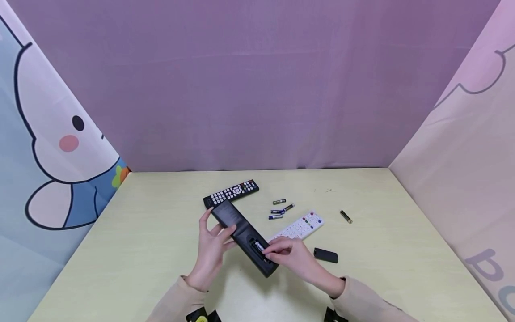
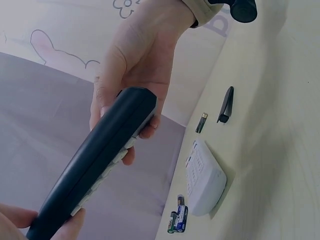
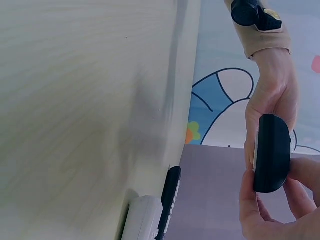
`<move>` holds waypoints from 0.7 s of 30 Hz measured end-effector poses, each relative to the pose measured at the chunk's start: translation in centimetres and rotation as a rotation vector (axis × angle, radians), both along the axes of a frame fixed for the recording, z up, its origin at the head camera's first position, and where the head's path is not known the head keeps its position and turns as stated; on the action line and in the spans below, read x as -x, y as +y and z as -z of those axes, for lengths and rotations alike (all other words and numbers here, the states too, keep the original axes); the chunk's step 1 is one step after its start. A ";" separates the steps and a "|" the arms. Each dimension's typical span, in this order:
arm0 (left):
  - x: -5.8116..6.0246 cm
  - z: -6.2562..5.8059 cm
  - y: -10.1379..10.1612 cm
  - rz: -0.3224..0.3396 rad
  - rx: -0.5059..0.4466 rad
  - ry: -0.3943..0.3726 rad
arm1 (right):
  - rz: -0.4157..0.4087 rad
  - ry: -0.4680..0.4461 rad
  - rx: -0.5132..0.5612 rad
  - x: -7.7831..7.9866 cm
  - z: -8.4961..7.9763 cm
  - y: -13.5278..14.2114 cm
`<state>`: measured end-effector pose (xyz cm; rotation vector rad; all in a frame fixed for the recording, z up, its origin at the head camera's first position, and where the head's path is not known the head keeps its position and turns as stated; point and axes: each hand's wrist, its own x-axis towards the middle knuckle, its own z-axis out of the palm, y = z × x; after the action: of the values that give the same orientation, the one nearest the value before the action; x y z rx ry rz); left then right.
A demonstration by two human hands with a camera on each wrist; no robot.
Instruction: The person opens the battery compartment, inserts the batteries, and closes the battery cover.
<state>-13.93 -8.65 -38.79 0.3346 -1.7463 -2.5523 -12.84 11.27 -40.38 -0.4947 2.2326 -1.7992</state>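
Observation:
A black remote control (image 1: 245,235) is held above the table, its back turned up and its battery compartment uncovered. Inside the compartment a battery (image 1: 258,245) shows. My left hand (image 1: 212,255) grips the upper end of the remote between thumb and fingers. At the lower end, my right hand (image 1: 291,257) has its thumb and forefinger at the compartment; other fingers hold the button side, as the left wrist view shows. On the table to the right of this hand lies a black battery cover (image 1: 326,255). The right fingertips partly hide the compartment.
Behind the held remote lies a second black remote (image 1: 231,193), buttons up. A white remote (image 1: 301,225) rests just beyond the right hand. Several loose batteries (image 1: 276,211) lie behind it, and a single battery (image 1: 346,217) lies farther right. Fabric walls (image 1: 257,89) enclose the table.

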 end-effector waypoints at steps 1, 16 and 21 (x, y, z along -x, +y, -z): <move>0.0 0.0 0.0 0.001 0.004 -0.002 | 0.001 0.000 -0.002 0.0 0.0 0.0; -0.1 0.0 -0.3 0.005 -0.004 -0.004 | -0.069 0.081 -0.068 0.2 0.2 0.3; -0.1 -0.1 -0.4 0.011 0.000 0.004 | -0.102 0.100 -0.045 0.3 0.1 0.8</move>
<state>-13.82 -9.05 -38.73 0.3209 -1.7515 -2.5592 -13.18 12.03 -40.53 -0.6904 2.2629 -1.7051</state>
